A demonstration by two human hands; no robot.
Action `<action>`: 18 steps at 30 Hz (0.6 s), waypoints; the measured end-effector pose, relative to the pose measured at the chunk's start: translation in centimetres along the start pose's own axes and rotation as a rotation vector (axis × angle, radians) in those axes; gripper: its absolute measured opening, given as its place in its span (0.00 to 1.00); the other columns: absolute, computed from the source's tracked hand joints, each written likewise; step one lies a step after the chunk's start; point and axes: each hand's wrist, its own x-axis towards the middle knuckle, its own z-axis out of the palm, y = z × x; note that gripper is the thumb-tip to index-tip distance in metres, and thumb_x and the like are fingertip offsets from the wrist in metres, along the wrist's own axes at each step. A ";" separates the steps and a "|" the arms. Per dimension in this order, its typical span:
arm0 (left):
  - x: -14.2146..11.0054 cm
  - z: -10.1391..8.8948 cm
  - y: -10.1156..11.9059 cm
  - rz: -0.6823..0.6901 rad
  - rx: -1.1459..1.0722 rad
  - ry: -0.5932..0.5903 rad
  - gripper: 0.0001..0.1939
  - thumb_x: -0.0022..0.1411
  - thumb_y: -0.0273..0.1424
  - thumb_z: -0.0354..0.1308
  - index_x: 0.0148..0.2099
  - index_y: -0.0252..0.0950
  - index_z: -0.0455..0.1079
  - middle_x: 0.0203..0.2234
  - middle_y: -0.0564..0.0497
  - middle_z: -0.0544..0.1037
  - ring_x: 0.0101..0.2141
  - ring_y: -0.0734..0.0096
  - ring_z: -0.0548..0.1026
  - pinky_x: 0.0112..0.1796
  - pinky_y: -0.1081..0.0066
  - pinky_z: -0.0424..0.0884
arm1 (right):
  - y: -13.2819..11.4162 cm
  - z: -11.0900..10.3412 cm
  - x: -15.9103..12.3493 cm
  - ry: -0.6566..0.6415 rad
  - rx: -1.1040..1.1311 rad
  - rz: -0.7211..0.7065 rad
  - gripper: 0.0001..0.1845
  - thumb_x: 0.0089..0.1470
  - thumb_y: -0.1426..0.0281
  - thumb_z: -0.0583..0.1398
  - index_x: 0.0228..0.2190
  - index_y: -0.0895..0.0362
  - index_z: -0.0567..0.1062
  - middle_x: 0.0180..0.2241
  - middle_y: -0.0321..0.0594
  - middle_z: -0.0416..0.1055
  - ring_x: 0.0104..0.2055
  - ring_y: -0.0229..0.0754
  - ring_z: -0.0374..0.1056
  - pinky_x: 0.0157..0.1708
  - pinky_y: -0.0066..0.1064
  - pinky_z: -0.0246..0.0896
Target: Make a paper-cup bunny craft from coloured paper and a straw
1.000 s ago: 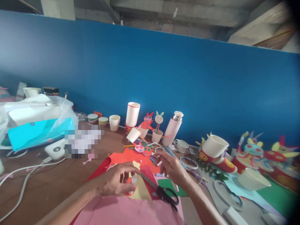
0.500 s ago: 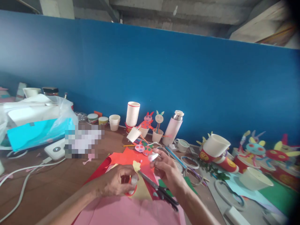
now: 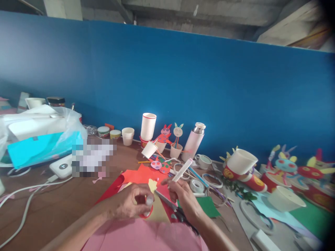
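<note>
My left hand (image 3: 129, 202) is curled over a small red paper circle (image 3: 146, 213) and pinches a little white cap (image 3: 149, 201) against it. My right hand (image 3: 180, 195) is closed on a white glue stick (image 3: 182, 169) that points up and to the right. Black-handled scissors (image 3: 174, 209) lie between the hands on yellow (image 3: 158, 212) and red paper (image 3: 141, 174). A pink sheet (image 3: 143, 237) covers the near edge below my wrists.
Paper cups (image 3: 148, 127), paper rabbit figures (image 3: 171, 134), a white flask (image 3: 193, 142) and tape rolls (image 3: 196, 185) stand behind the papers. Decorated cup crafts (image 3: 288, 170) crowd the right. A tissue box in plastic (image 3: 39, 139), a power bank (image 3: 61, 166) and cables lie left.
My right hand drew back from the tape rolls toward the papers and raised the white glue stick, which now points up to the right. My left hand stayed on the red circle.
</note>
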 end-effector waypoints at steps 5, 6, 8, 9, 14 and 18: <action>0.0 0.0 0.2 -0.017 0.020 -0.015 0.05 0.50 0.31 0.57 0.27 0.35 0.69 0.28 0.53 0.68 0.26 0.77 0.66 0.27 0.79 0.61 | 1.5 0.1 0.4 -0.039 -0.196 -0.010 0.07 0.48 0.69 0.55 0.22 0.58 0.64 0.11 0.26 0.57 0.13 0.29 0.50 0.14 0.22 0.43; 0.1 0.0 0.2 -0.014 0.025 -0.020 0.05 0.50 0.31 0.56 0.27 0.35 0.69 0.27 0.53 0.68 0.26 0.77 0.66 0.27 0.79 0.60 | 1.9 0.1 0.5 -0.056 -0.213 -0.009 0.08 0.48 0.69 0.55 0.20 0.58 0.64 0.12 0.27 0.58 0.13 0.29 0.51 0.14 0.22 0.44; 0.1 -0.1 0.3 -0.019 0.029 -0.028 0.04 0.50 0.30 0.56 0.27 0.34 0.69 0.26 0.54 0.67 0.25 0.77 0.65 0.26 0.79 0.59 | 2.6 0.0 0.7 -0.073 -0.202 0.007 0.10 0.48 0.66 0.56 0.20 0.58 0.64 0.13 0.28 0.60 0.14 0.29 0.52 0.15 0.22 0.45; 0.1 -0.1 0.3 -0.026 0.040 -0.029 0.04 0.50 0.30 0.55 0.28 0.34 0.69 0.26 0.54 0.66 0.25 0.77 0.65 0.25 0.79 0.58 | 2.8 -0.1 0.7 -0.073 -0.173 0.016 0.11 0.48 0.65 0.57 0.21 0.58 0.64 0.14 0.29 0.60 0.14 0.30 0.53 0.15 0.21 0.46; 0.2 -0.1 0.0 -0.031 0.083 -0.020 0.05 0.49 0.30 0.55 0.25 0.34 0.67 0.25 0.55 0.66 0.25 0.76 0.65 0.27 0.78 0.58 | 2.6 0.2 0.2 -0.109 -0.102 0.084 0.21 0.53 0.56 0.51 0.23 0.61 0.69 0.17 0.33 0.62 0.18 0.31 0.58 0.20 0.22 0.52; 0.2 0.0 -0.3 -0.053 0.049 -0.026 0.04 0.48 0.30 0.55 0.27 0.35 0.69 0.26 0.54 0.68 0.24 0.76 0.65 0.26 0.78 0.59 | 2.1 0.7 -0.3 -0.062 -0.215 0.070 0.14 0.52 0.63 0.51 0.24 0.60 0.68 0.15 0.29 0.59 0.15 0.30 0.56 0.17 0.21 0.51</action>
